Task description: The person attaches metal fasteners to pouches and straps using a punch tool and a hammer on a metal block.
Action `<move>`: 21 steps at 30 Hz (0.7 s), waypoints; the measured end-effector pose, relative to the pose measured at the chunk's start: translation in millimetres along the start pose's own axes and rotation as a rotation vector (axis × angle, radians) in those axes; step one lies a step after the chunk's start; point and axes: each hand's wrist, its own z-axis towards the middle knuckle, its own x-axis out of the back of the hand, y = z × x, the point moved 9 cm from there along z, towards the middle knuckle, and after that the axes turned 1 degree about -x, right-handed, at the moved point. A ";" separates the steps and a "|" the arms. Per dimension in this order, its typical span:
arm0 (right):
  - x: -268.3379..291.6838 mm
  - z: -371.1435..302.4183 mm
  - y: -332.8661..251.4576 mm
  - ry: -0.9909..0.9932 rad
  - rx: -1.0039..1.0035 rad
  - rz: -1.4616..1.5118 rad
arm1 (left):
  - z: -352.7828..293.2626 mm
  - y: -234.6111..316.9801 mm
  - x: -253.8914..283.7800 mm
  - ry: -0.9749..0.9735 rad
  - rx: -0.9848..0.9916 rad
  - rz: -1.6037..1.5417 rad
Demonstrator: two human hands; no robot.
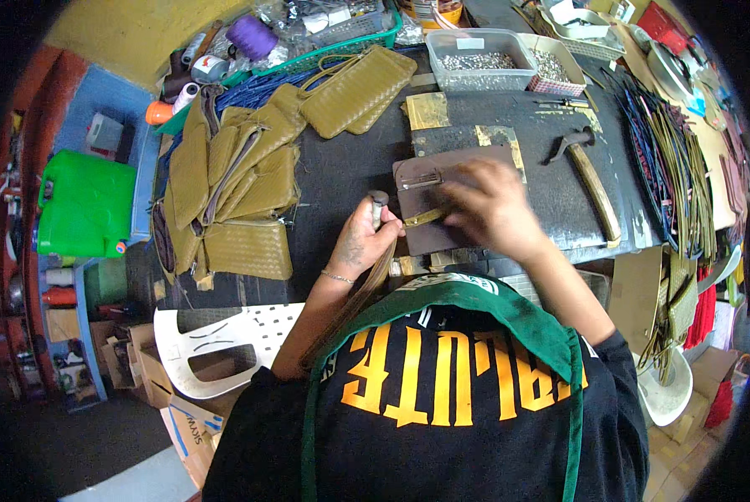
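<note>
Closed around a short metal rod with a dark, flattened head, a punch by its look (378, 207), is my left hand (360, 241). Its thumb and finger also meet the end of a narrow olive strap (425, 218). That strap lies across a dark brown pad (429, 241) on the table. Long thin brown strips (366, 289) hang below my left hand toward my forearm. Over the pad's right half is my right hand (499, 213), its fingers bent and smeared by motion. Whether it holds anything cannot be made out. A few slim metal pieces (421, 179) rest on the pad's upper left.
A wooden-handled hammer (594, 188) lies to the right. Olive woven pouches (249, 184) are piled at left. Clear bins of small metal parts (479, 75) stand at the back. Bundled strips (676, 167) line the right edge; a white plastic chair (224, 347) sits at front left.
</note>
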 end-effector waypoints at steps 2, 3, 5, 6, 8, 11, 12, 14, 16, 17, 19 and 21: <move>-33.2 0.6 -10.0 -0.098 0.015 0.028 | -1.7 6.0 0.2 0.021 0.031 -0.065; -37.0 1.1 -11.9 -0.104 0.032 0.018 | -2.6 9.9 -1.6 -0.011 -0.039 -0.113; -38.0 2.4 -13.8 -0.111 0.054 0.012 | -5.0 20.0 -6.4 -0.030 -0.088 -0.113; -39.5 2.2 -11.8 -0.168 0.033 0.029 | -6.9 29.1 -8.8 -0.049 -0.137 -0.116; -37.1 3.6 -13.1 -0.226 0.017 0.046 | -8.6 37.5 -8.1 -0.051 -0.145 -0.117; -25.4 4.9 -16.4 -0.200 -0.015 0.196 | -8.6 51.8 -7.0 -0.043 -0.152 -0.098; -22.6 4.6 -14.9 -0.185 -0.033 0.239 | -8.4 58.5 -8.4 -0.050 -0.164 -0.094; -17.0 3.7 -13.4 -0.164 -0.053 0.281 | -8.3 63.4 -10.6 -0.062 -0.178 -0.086; -12.1 2.9 -10.2 -0.148 -0.099 0.366 | -9.6 69.9 -12.7 -0.078 -0.236 -0.069; -10.3 2.3 -9.6 -0.144 -0.102 0.367 | -9.6 70.7 -13.8 -0.082 -0.236 -0.066; -9.1 1.4 -11.0 -0.158 -0.089 0.388 | -8.6 67.5 -14.6 -0.078 -0.177 -0.078; -3.4 1.5 -19.5 -0.154 -0.065 0.425 | -9.2 69.4 -17.4 -0.099 -0.177 -0.063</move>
